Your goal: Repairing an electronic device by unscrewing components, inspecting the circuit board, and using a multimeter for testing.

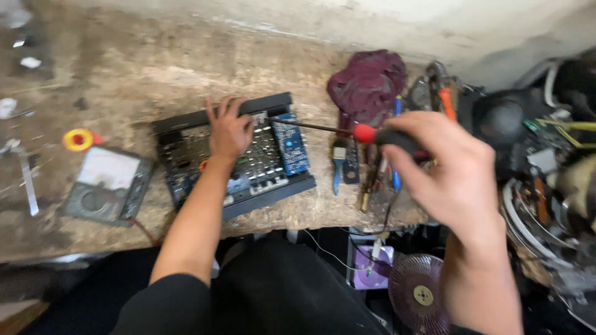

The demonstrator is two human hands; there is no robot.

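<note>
Red-handled screwdriver (347, 131) sits in our right hand (456, 170), fingers curled tight round the grip, tip near the blue board (290, 143) inside the opened device (239, 155) mid-bench. Left hand (228, 131) lies on top w/ fingers spread. Risk, we judge: shaft slips & gouges components, esp. if the case shifts.

Your left hand (228, 131) lies flat, fingers spread toward twelve o'clock, forearm running back to seven; your right hand (456, 167) is fisted, knuckles facing ten o'clock.
</note>
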